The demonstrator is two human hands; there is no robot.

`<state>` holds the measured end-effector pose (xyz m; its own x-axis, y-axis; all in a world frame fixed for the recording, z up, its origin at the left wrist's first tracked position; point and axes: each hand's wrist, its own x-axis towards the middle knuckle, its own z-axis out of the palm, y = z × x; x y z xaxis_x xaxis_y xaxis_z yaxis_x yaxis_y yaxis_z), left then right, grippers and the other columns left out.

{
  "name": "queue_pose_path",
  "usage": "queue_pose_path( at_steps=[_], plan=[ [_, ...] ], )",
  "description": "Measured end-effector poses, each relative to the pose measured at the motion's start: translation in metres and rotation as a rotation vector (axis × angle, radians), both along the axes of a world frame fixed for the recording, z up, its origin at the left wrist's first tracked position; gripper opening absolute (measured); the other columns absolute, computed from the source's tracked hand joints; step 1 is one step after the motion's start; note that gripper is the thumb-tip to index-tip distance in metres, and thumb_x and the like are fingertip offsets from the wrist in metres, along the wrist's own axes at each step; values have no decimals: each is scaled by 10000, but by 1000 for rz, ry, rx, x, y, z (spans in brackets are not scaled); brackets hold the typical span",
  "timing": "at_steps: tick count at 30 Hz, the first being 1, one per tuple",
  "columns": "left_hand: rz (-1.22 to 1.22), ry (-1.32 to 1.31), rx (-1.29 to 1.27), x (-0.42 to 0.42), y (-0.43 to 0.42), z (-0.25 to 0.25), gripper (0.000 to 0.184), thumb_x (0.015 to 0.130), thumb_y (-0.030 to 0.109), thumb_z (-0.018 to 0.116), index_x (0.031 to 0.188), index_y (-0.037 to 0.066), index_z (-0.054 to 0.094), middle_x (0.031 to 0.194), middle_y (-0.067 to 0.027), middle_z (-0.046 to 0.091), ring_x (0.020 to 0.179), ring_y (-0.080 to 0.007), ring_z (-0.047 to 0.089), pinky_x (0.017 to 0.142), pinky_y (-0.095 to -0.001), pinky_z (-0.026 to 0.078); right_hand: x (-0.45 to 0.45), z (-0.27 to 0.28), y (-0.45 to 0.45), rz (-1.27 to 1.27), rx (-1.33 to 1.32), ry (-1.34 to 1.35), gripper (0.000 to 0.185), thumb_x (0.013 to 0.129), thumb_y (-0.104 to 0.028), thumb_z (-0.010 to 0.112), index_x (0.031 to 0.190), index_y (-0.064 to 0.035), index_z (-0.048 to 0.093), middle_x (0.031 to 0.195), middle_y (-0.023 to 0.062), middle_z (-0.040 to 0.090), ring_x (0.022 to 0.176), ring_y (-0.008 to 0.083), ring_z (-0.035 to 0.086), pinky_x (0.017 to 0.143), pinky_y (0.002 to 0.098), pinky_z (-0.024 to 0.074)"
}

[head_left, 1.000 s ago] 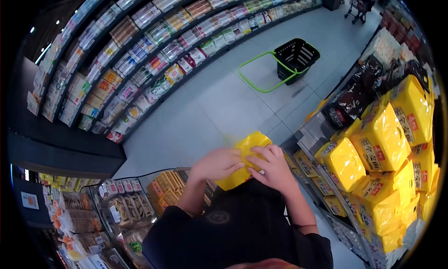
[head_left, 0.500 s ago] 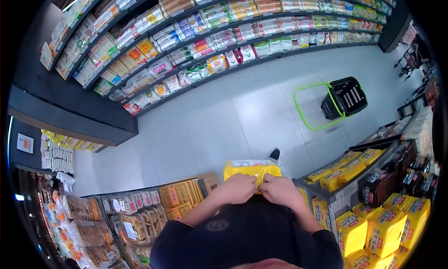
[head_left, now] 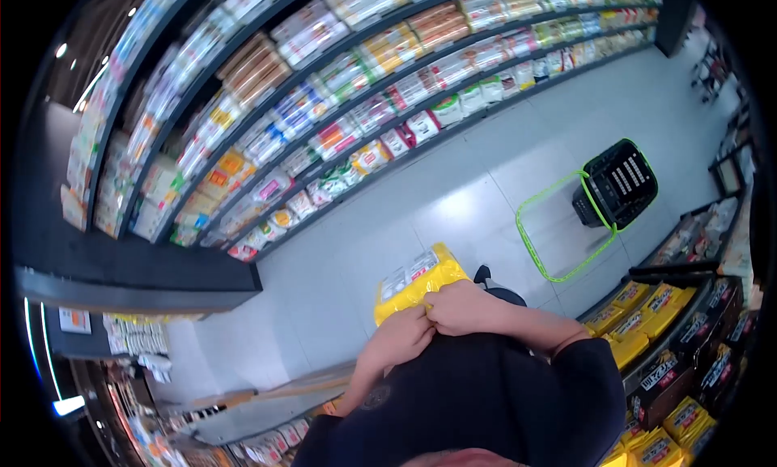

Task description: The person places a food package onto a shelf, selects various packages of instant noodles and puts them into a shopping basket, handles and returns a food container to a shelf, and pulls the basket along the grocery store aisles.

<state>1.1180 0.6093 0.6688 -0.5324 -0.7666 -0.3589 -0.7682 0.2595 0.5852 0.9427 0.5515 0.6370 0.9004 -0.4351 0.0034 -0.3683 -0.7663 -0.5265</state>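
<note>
A yellow plastic-wrapped package (head_left: 419, 278) with a white label is held in front of my chest. My left hand (head_left: 403, 336) is closed on its near edge, fingers curled in. My right hand (head_left: 461, 307) grips the same edge, and the knuckles of the two hands almost meet. The fingertips are partly hidden, so what they pinch on the wrapper cannot be made out. Beyond the package and to the right, a black shopping basket (head_left: 622, 184) with a bright green handle (head_left: 558, 279) stands on the floor.
Long curved shelves (head_left: 356, 155) of packaged goods run along the far side of the grey tiled floor (head_left: 340, 281). At right, a display holds yellow packages (head_left: 647, 313) and dark boxes (head_left: 668, 378). A dark pillar base (head_left: 186, 289) stands at left, with low goods shelves (head_left: 271, 443) below.
My view has turned and tilted, shifting the shelves and basket in the picture. The package is now angled, its right end higher, and my hands have moved left with it, still gripping its edge.
</note>
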Motion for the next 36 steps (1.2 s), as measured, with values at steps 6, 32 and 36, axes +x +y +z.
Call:
queue_pose_path(
  at_steps=[6, 32, 36],
  plan=[
    [-78, 35, -132, -15, -117, -23, 200, 828, 177, 533, 922, 8, 583, 933, -181, 563, 885, -347, 554, 786, -428, 447, -29, -6, -101, -149, -45, -80, 185, 754, -241, 614, 744, -61, 657, 859, 83, 613, 804, 285, 628, 680, 405, 521],
    [-1159, -9, -10, -215, -730, -46, 198, 825, 209, 585, 867, 16, 596, 863, -168, 553, 832, -347, 557, 736, -423, 444, -157, -51, -534, -1241, 455, 42, 261, 750, -271, 572, 719, -35, 680, 733, 154, 665, 708, 335, 653, 645, 446, 508],
    [-1074, -98, -28, -294, -782, -47, 232, 856, 235, 570, 957, 30, 606, 904, -165, 580, 895, -345, 571, 771, -417, 455, -236, -66, -593, -1241, 360, 0, 234, 751, -256, 580, 725, -51, 689, 743, 141, 672, 724, 328, 656, 654, 436, 505]
  ],
)
